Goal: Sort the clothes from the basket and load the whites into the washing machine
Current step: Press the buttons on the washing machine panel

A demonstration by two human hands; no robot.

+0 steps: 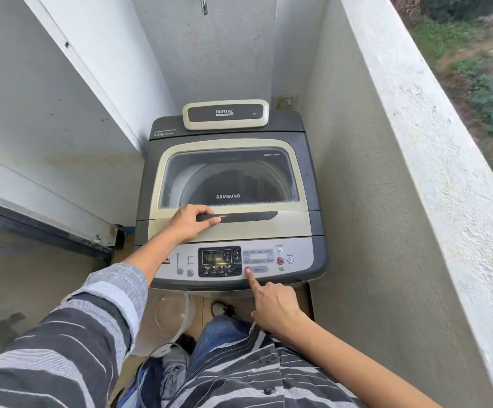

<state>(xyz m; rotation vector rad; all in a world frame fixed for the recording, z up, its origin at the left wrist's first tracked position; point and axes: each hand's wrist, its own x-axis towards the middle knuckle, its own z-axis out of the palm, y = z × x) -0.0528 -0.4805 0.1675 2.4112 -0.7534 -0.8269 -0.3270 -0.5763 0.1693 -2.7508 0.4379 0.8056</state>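
From the head camera, the washing machine (230,201) stood in a narrow alcove, its glass lid (229,178) closed, and nothing pale showed through the glass. The lid looked stiff and light enough to swing up by the dark handle (239,216) along its near edge, which seemed the sensible place to hold. The left hand (190,220) rested on the left end of that handle, fingers loosely curled over it. The right hand (273,304) reached in from the near right with only the forefinger out, its tip on the program button (257,269) of the control panel (298,248); the other fingers were folded, holding nothing. A white bucket (165,322) sat on the floor below; soft clothes (168,375) lay near the legs.
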